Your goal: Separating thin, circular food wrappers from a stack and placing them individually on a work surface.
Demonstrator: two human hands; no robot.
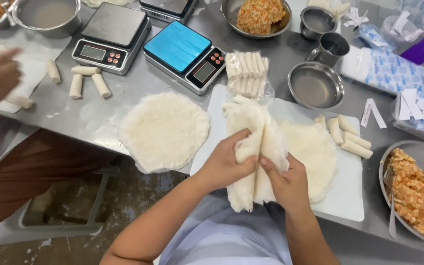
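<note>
Item under handling: a stack of thin white wrapper sheets, soft and lacy in texture, folded lengthwise and held upright off the white cutting board. The fold line runs roughly vertical down the middle; the lower ends hang loose past the board's near edge, over the person's lap. The left hand grips the left flap at mid-height, thumb pressed along the fold. The right hand grips the right flap slightly lower, fingers closed on the sheet edges. The upper end of the stack leans toward the board's far left corner. Sheets appear pliable, untorn.
</note>
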